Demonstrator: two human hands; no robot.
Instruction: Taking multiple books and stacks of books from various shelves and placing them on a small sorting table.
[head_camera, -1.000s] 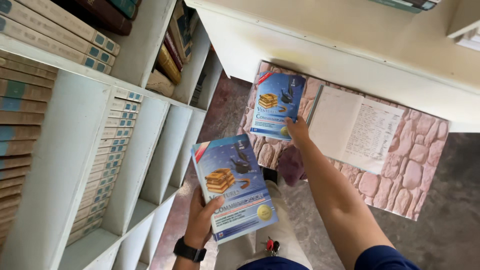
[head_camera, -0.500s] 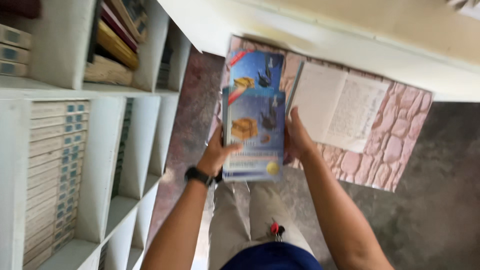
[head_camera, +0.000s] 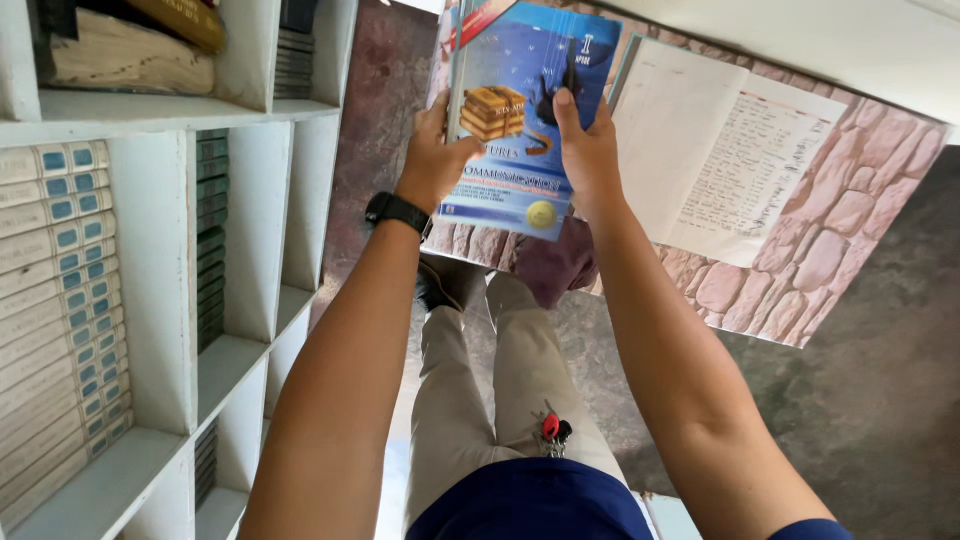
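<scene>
Nearest the camera, both forearms reach forward and away from the body, above the beige trousers (head_camera: 470, 400) and a small red key fob (head_camera: 551, 427) at the waist. The left wrist carries a black wristwatch (head_camera: 397, 210).

Further out, the left hand (head_camera: 435, 155) and the right hand (head_camera: 585, 150) both clasp a glossy blue paperback book with a picture of stacked brown books on its cover (head_camera: 520, 120). The left hand grips the book's left edge with the thumb lying across the cover; the right hand holds the right side, its thumb pressed up the middle of the cover. The book's long axis runs away from the person, roughly in line with the forearms, its lower edge towards the wrists. Both hands sit about equally near it, one on each side.

Beyond and beneath the book lies a tabletop covered in pink stone-pattern sheet (head_camera: 830, 240), with an open ruled notebook bearing handwriting (head_camera: 720, 150) just right of the book. To the left stands a white compartmented bookshelf (head_camera: 160, 290) holding rows of pale volumes.
</scene>
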